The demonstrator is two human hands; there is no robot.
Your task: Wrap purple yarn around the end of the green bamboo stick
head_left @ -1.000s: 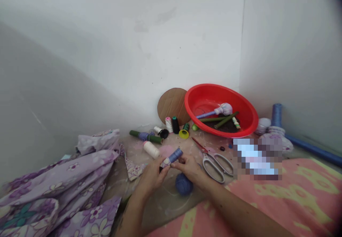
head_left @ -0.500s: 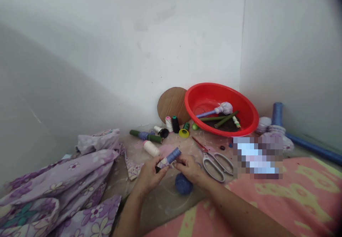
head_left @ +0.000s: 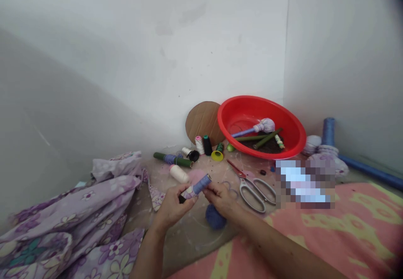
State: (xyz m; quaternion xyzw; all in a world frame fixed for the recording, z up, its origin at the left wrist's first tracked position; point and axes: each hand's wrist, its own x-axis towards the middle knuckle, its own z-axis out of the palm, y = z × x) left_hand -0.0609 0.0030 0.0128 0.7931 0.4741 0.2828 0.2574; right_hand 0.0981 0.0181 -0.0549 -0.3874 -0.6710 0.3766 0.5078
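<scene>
My left hand (head_left: 179,203) is closed around a short tube (head_left: 201,183) that tilts up to the right. Blue yarn covers its upper part, and flowered cloth wraps it lower down, by a dark end. Close against the tube's right side, my right hand (head_left: 219,197) has its fingertips pinched together; what they hold is too small to make out. A ball of blue yarn (head_left: 215,217) lies on the surface just below my right hand, partly hidden by it. Scissors (head_left: 252,191) with grey handles and red on the blades lie to the right of that hand.
A red basin (head_left: 300,138) leans at the back, holding green sticks and a cloth-headed stick. Thread spools (head_left: 199,145) and a yarn-wrapped green tube (head_left: 157,156) lie left of it. Flowered cloth (head_left: 103,195) is heaped at left; a pink-yellow cloth (head_left: 352,233) spreads at right.
The tube has shifted slightly left and down with my left hand. My right fingertips have come a little away from the cloth-wrapped part, toward the tube's upper end.
</scene>
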